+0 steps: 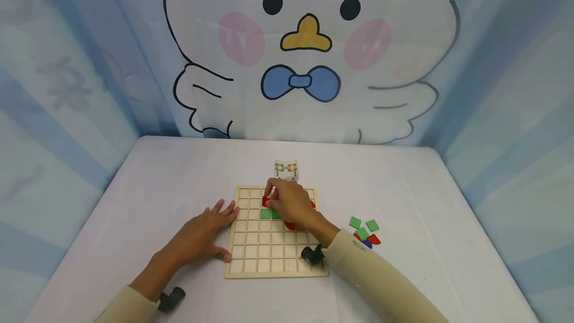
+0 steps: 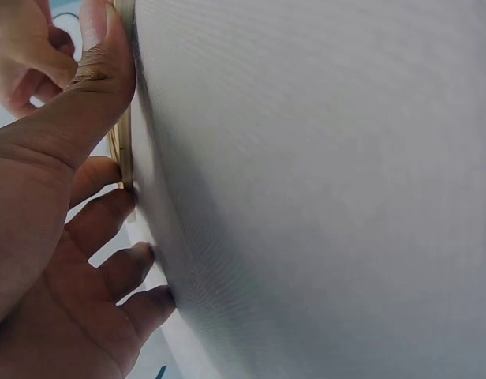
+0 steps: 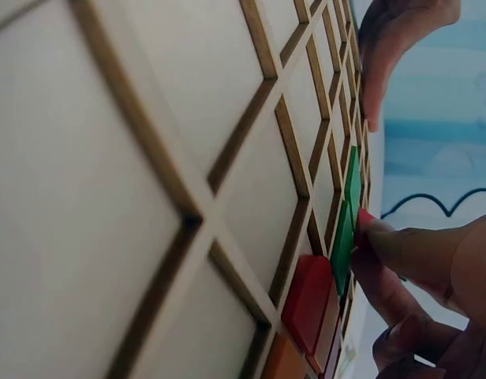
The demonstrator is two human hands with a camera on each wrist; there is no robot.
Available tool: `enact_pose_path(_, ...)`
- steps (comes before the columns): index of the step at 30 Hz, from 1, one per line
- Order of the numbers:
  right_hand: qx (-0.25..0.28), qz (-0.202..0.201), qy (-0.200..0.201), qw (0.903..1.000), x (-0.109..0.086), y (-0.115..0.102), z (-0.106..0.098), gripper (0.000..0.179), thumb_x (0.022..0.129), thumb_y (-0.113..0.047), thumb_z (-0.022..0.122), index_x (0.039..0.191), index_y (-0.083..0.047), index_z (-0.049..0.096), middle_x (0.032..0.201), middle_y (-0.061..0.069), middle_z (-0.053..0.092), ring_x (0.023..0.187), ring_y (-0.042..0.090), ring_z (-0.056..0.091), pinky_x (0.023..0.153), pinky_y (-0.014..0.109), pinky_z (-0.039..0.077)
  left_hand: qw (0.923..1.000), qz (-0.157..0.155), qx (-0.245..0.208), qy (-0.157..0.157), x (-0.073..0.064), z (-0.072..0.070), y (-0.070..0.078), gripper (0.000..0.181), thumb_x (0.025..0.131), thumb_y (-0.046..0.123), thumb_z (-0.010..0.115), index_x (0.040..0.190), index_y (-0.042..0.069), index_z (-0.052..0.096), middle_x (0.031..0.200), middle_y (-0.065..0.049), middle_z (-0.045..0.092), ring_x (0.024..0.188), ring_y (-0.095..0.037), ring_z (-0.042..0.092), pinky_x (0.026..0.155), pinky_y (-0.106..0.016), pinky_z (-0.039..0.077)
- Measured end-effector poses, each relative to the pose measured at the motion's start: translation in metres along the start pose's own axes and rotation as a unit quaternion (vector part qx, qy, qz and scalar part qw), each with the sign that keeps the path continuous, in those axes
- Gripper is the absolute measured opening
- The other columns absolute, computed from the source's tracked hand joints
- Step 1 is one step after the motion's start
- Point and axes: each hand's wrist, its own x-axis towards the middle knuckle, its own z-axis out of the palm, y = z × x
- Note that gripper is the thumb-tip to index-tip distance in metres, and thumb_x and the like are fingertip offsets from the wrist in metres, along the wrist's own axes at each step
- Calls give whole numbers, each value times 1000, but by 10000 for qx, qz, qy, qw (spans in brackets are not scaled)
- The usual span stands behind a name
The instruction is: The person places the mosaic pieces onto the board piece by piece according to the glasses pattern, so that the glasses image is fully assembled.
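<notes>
A wooden grid board (image 1: 251,252) lies flat on the table. My right hand (image 1: 291,203) reaches over its upper part and pinches a small red piece (image 1: 265,201) between thumb and finger, right at a cell above the green squares (image 1: 266,213). In the right wrist view the red piece (image 3: 363,226) is partly hidden by the fingertips, and a red piece (image 3: 308,304) and an orange piece (image 3: 282,359) sit in nearer cells. My left hand (image 1: 204,233) rests with spread fingers along the board's left edge, its thumb (image 2: 101,67) touching that edge.
Right of the board lies a loose group of green squares (image 1: 355,222), red pieces (image 1: 373,239) and a blue piece (image 1: 367,244). A small pattern card (image 1: 286,169) is beyond the board's far edge. Black wrist cameras (image 1: 312,254) are on both wrists. Printed curtains (image 1: 300,118) surround the table.
</notes>
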Motion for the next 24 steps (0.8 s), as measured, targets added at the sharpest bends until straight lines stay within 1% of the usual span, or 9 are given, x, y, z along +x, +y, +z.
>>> enact_pose_path(4,-66,148,-85,9998,3,-3,1,11,96,-18,80,103,-20,71,83,-6,73,70,9,63,55,27,49,10000,30,-4,13,0,0,0,118,64,47,96,162,10,43,170,-12,37,160,-46,30,121,-70,37)
enact_pose_path(10,-154,144,-105,9997,6,-5,3,7,95,-18,81,93,-20,74,77,-7,69,66,8,60,53,26,47,10000,-8,45,-7,0,1,0,119,64,47,96,163,10,42,171,-12,36,160,-45,29,122,-69,36)
enact_pose_path(13,-188,205,-110,9996,6,-5,3,6,95,-18,82,92,-20,77,78,-7,70,68,8,61,54,27,47,10000,-32,47,-20,1,1,0,119,64,47,96,163,11,42,171,-11,36,161,-44,29,121,-69,36)
enact_pose_path(18,-257,305,-126,9991,6,-6,2,1,95,-18,81,93,-19,81,83,-8,74,74,9,65,57,28,49,9999,-94,17,-52,1,1,1,119,63,47,97,163,12,42,171,-10,36,161,-44,29,121,-70,36)
enact_pose_path(24,-270,289,28,9992,4,-4,4,5,93,-18,82,92,-20,78,83,-6,74,73,11,66,56,28,49,9998,-176,26,-94,2,1,1,119,64,47,97,163,12,41,171,-10,35,161,-45,29,121,-70,37)
